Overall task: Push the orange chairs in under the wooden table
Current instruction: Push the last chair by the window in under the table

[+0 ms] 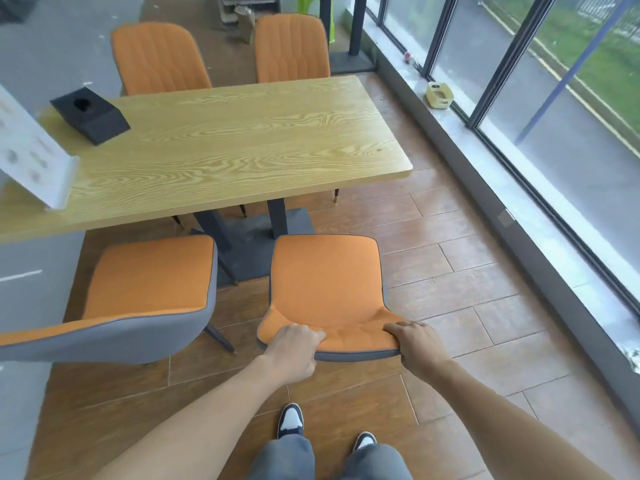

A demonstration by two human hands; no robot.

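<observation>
While I stand behind the orange cloth chair with the grey back (325, 289), both my hands hold the top of its backrest. That chair is on the near side of the long wooden bench with the wavy grain (221, 140), close to the bench's window end. Its seat front sits just short of the bench edge, near the dark metal foot (259, 244) under the bench, so I think it is not pushed in yet.

Beside it, toward the other end of the bench, is a second orange chair with a grey shell (145, 292). It is turned a bit sideways, and its seat front seems to be just at the bench edge. I think that one needs a push too. On the far side of the bench, two more orange chairs with stitched backs (291, 50) look tucked in close already. So about half the job looks done, and half is left.

My left hand (294, 348) has a closed grip over the backrest's top edge, fingers curled to the front. My right hand (414, 344) has a closed grip on the other corner, thumb side on top. Both arms reach out nearly straight from my body. My shoes (291, 420) are on the brown wood floor (467, 341), right behind the chair.
</observation>
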